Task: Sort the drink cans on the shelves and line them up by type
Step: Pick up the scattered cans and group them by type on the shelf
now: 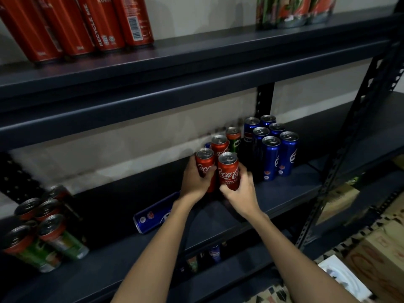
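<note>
Dark shelf, slim red cans

Top-shelf red cans cropped at frame edge; lying blue can part-hidden by left forearm.

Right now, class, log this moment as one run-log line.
left hand: holds red cola can | right hand: holds second red cola can | blue can: lying down

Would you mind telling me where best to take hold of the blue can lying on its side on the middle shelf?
Probably round the middle of the blue can, from above and the front. It lies flat on the shelf, base end toward the front edge, so its rounded side is exposed. The left forearm crosses its far end.
</note>
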